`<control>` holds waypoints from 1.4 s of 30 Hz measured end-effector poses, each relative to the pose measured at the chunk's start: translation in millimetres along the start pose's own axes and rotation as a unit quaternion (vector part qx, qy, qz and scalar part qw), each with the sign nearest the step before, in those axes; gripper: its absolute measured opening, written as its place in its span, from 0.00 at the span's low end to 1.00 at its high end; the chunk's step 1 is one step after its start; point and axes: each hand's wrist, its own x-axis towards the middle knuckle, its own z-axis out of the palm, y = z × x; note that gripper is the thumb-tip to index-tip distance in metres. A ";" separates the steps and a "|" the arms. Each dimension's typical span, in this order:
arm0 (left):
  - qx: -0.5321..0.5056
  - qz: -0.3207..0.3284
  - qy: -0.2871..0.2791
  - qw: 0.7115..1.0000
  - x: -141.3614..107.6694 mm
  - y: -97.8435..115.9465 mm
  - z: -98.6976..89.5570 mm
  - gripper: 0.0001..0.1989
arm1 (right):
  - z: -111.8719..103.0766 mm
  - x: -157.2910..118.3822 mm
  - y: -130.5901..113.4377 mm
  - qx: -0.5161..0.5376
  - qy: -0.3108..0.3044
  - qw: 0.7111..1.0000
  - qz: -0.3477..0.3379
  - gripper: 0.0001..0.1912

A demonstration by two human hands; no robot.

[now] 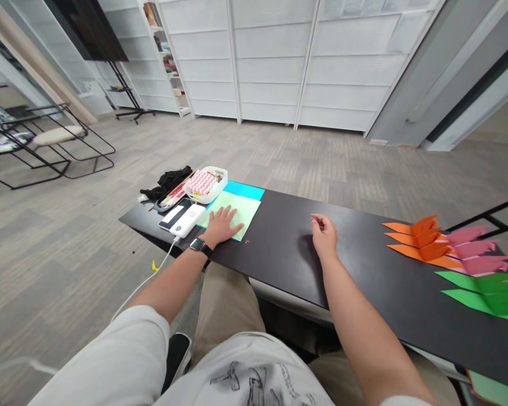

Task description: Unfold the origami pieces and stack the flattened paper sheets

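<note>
My left hand (222,226) lies flat with fingers spread on a light green sheet of paper (248,210). Under that sheet, a blue sheet (250,192) sticks out at the back. Over the dark table (279,242), my right hand (324,235) is held with its fingers curled in; nothing shows in them. Beyond it to the right stand several folded paper figures with pointed ends: orange ones (423,239), pink ones (474,248) and green ones (491,290).
Left of the paper are a white power bank (188,220) with a cable, a phone (173,215), a white basket (224,179) holding a pink-and-white zigzag item (202,182), and black cloth (171,179). Black-framed chairs (59,135) stand on the floor at the left.
</note>
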 end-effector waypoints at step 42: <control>-0.350 0.235 0.131 0.897 23.5 214.3 23.4 0.12 | -293.2 29.2 29.5 -0.405 0.189 0.881 0.153 0.26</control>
